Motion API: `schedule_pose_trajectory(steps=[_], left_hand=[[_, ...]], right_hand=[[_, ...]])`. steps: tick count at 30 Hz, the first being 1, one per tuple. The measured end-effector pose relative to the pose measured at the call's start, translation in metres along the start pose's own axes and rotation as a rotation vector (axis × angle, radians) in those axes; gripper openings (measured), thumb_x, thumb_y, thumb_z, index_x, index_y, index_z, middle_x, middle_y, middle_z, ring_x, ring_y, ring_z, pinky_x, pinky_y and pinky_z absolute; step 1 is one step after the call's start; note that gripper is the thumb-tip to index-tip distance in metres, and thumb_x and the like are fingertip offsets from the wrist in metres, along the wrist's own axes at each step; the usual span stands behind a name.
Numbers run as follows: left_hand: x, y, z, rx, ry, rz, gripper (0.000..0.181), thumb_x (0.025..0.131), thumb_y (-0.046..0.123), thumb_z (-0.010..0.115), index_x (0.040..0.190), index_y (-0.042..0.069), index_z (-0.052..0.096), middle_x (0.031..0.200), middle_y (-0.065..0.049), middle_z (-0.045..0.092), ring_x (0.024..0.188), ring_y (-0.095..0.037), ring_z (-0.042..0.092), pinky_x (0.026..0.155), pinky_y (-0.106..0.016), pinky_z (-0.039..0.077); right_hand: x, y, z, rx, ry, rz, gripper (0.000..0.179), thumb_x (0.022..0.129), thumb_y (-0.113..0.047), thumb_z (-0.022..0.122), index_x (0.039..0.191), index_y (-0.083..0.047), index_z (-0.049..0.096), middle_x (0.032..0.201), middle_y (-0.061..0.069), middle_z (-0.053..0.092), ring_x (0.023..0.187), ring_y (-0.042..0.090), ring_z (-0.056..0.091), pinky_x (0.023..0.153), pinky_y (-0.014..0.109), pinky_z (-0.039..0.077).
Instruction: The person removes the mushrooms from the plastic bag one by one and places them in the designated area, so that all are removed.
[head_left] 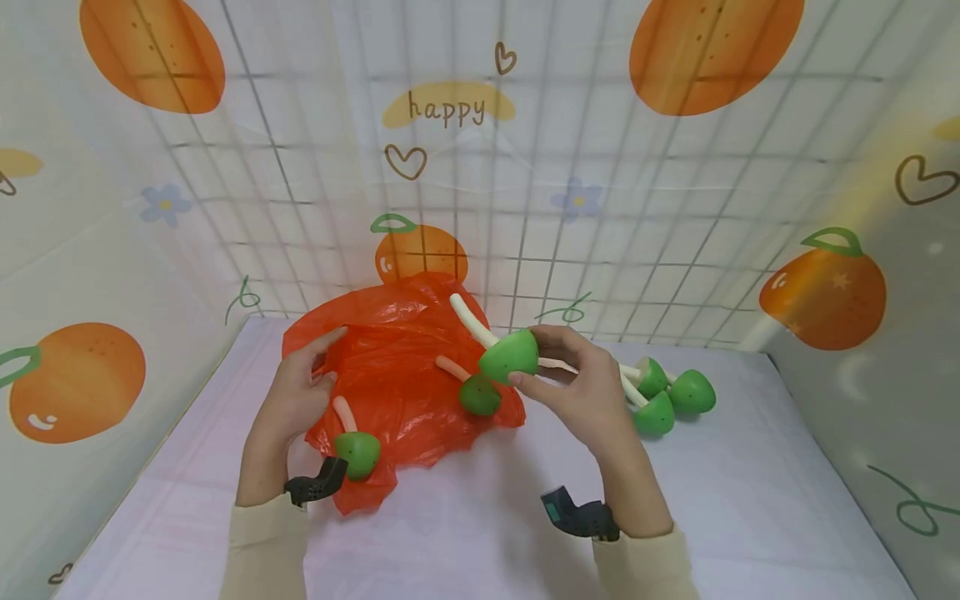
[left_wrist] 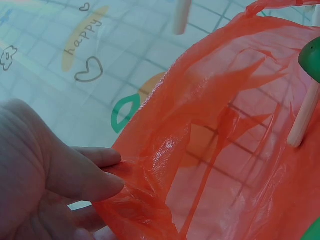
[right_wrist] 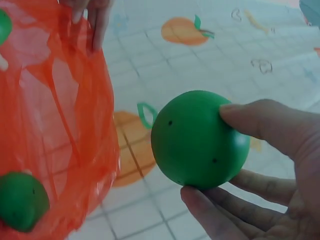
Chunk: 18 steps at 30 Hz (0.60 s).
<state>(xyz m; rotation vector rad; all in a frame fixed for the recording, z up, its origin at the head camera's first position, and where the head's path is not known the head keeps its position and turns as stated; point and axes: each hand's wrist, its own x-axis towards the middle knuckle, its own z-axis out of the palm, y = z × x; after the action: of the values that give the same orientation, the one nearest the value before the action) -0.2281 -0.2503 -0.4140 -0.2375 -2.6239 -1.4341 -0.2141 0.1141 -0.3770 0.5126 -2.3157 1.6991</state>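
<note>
My right hand (head_left: 585,387) pinches a toy mushroom (head_left: 512,357) by its green, black-dotted cap (right_wrist: 197,142), thumb on one side and fingers on the other. Its white stem points up and to the left, above the right part of a red plastic bag (head_left: 408,417). At the bag's left rim, my left hand (head_left: 285,408) holds the thin film (left_wrist: 132,185) between thumb and fingers, so the mouth stands spread. Two more green-capped mushrooms lie in the bag, one at the right (head_left: 478,396) and one at the front left (head_left: 358,454).
To the right of my right hand, several green toy mushrooms (head_left: 654,414) lie clustered on the white table (head_left: 750,500), partly hidden by the hand. Behind stands a wire grid (head_left: 525,250) covered by a sheet printed with oranges; similar sheets line both sides.
</note>
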Motion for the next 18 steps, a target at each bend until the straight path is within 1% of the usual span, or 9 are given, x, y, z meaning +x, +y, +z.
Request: schedule_pose_trajectory(steps=[3,5,9,11,16,18], left_hand=[[0.0,0.0,0.0,-0.001,0.001,0.011,0.064,0.099,-0.012,0.049,0.16,0.007,0.044,0.159,-0.02,0.046,0.144,-0.045,0.045,0.112,-0.059,0.044],[0.001,0.0,0.001,-0.001,0.002,0.013,0.064,0.099,-0.012,0.049,0.16,0.007,0.045,0.159,-0.02,0.046,0.144,-0.045,0.045,0.112,-0.059,0.045],[0.001,0.0,0.001,-0.001,0.0,0.007,0.064,0.099,-0.012,0.049,0.16,0.007,0.044,0.16,-0.02,0.045,0.144,-0.046,0.044,0.112,-0.059,0.045],[0.001,0.0,0.001,-0.003,-0.002,0.005,0.064,0.099,-0.012,0.049,0.16,0.007,0.044,0.16,-0.02,0.045,0.145,-0.045,0.044,0.112,-0.058,0.044],[0.0,0.001,0.001,-0.006,-0.002,0.0,0.064,0.099,-0.012,0.049,0.16,0.007,0.044,0.161,-0.02,0.044,0.145,-0.045,0.043,0.113,-0.058,0.044],[0.0,0.001,0.001,-0.004,-0.002,-0.002,0.064,0.099,-0.012,0.049,0.16,0.007,0.044,0.161,-0.02,0.045,0.146,-0.045,0.043,0.113,-0.058,0.044]], right_hand=[[0.002,0.007,-0.007,0.006,0.024,0.035,0.055,0.085,-0.004,0.087,0.136,0.0,0.065,0.125,0.014,0.07,0.113,0.028,0.068,0.09,0.025,0.06],[0.004,0.013,-0.011,-0.016,0.035,0.061,0.056,0.086,-0.007,0.086,0.137,0.0,0.064,0.126,0.015,0.07,0.114,0.029,0.068,0.088,0.022,0.059],[0.008,0.028,-0.019,-0.058,0.053,0.123,0.059,0.087,-0.012,0.087,0.14,-0.001,0.063,0.129,0.016,0.069,0.117,0.03,0.067,0.089,0.019,0.058],[0.01,0.035,-0.023,-0.076,0.055,0.159,0.061,0.087,-0.014,0.087,0.142,-0.001,0.061,0.131,0.017,0.068,0.119,0.03,0.066,0.092,0.022,0.058],[0.011,0.05,-0.029,-0.156,0.04,0.245,0.064,0.089,-0.019,0.085,0.145,-0.002,0.059,0.137,0.017,0.065,0.122,0.035,0.065,0.099,0.043,0.057],[0.011,0.056,-0.03,-0.179,0.025,0.272,0.064,0.089,-0.021,0.085,0.145,-0.003,0.059,0.138,0.017,0.065,0.124,0.036,0.064,0.099,0.048,0.055]])
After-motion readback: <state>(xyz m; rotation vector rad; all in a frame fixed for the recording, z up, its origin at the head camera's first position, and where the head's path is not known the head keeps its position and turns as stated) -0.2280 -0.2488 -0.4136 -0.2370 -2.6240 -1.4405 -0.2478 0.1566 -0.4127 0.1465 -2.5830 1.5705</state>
